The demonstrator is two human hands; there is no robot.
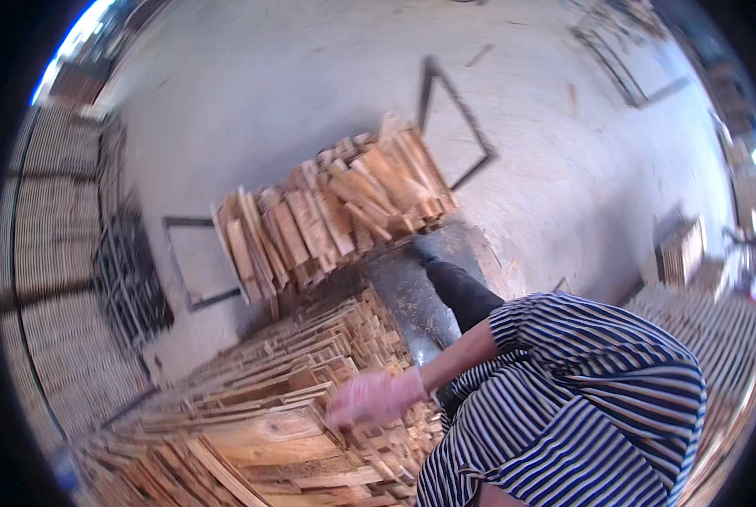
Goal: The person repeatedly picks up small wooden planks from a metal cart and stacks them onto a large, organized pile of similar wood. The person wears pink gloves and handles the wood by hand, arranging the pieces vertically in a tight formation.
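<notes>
My right hand (374, 400), in a pink glove, is over the near stack of wooden boards (268, 435), by the end of a wide, pale board. Motion smears its fingers, so whether they grip the board is unclear. The bare forearm runs back to a black-and-white striped sleeve. My left hand is out of view; only a bit of bare arm shows at the lower edge. Boards of uneven length and width lie piled along the stack, their ends forming a ragged side.
Beyond the stack, a metal-framed rack (462, 118) holds a heap of short wooden pieces (336, 203). My dark-trousered leg (462, 291) stretches toward it. Tall stacks of slats (53, 228) line the left, beside dark metal frames (129, 279). More slats (724, 329) lie at right.
</notes>
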